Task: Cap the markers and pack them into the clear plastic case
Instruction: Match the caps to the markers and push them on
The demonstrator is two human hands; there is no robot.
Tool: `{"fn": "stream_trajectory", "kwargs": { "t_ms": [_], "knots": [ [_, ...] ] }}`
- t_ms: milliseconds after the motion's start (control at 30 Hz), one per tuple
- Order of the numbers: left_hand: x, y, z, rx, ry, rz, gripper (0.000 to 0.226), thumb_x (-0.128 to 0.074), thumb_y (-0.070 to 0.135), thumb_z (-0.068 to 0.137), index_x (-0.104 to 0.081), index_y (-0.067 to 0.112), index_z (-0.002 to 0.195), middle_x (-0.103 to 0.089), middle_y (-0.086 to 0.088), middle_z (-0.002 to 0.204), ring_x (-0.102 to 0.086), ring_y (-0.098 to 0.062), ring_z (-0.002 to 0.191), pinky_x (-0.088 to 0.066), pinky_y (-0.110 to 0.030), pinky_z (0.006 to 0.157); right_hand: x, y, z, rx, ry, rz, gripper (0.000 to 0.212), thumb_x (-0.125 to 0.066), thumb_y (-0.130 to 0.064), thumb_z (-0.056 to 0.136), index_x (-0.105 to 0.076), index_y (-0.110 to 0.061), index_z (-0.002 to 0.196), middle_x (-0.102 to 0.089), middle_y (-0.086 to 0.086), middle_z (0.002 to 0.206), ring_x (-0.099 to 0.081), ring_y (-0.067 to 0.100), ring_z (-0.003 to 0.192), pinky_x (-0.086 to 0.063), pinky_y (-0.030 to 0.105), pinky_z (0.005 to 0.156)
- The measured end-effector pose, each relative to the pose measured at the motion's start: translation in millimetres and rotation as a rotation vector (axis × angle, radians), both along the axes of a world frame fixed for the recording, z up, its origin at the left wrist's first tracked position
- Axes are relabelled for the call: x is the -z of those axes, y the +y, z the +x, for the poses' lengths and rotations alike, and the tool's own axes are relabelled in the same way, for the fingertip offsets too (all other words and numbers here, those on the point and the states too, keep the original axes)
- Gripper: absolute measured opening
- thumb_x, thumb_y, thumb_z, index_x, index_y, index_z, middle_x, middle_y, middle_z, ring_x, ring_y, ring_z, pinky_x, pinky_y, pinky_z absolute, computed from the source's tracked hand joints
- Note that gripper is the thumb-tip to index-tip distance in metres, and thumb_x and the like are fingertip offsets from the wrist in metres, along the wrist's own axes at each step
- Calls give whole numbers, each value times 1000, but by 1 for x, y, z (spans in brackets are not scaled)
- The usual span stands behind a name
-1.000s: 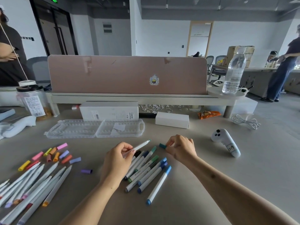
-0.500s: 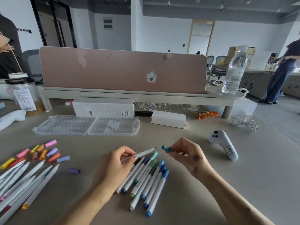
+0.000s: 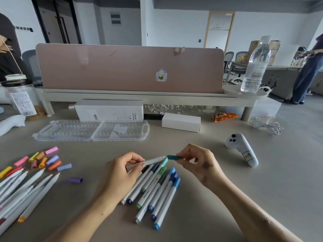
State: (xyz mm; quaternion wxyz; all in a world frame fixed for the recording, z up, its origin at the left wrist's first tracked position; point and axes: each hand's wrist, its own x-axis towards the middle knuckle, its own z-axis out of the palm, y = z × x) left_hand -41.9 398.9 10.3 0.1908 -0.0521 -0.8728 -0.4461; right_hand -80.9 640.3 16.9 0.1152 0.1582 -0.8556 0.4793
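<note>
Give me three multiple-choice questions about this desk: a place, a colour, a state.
1. Where does the water bottle stand? A on the floor; B on the raised shelf; C on a chair.
2. What colour is the cap in the right hand? A pink; B orange; C teal.
3. The clear case is: A open; B shut; C upright.
Answers: B, it stands on the shelf's round end; C, the pinched cap is teal; A, both halves lie flat.

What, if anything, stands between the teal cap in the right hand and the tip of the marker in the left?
Nothing visible does: the teal cap, pinched by the right hand, sits at the tip of the marker, above the capped markers.
</note>
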Motion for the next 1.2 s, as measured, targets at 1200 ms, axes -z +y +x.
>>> {"fn": "stream_trajectory", "kwargs": {
  "t_ms": [1200],
  "knots": [
    [-13, -15, -2, 101, -83, 81, 7, -72, 20, 88, -71, 27, 90, -74, 14, 82, -69, 2, 80, -55, -16, 73, -5, -33, 2, -150, -104, -370, 16, -62, -1, 90, -71, -11, 99, -71, 12, 76, -67, 22, 72, -55, 34, 72]
  ]
}}
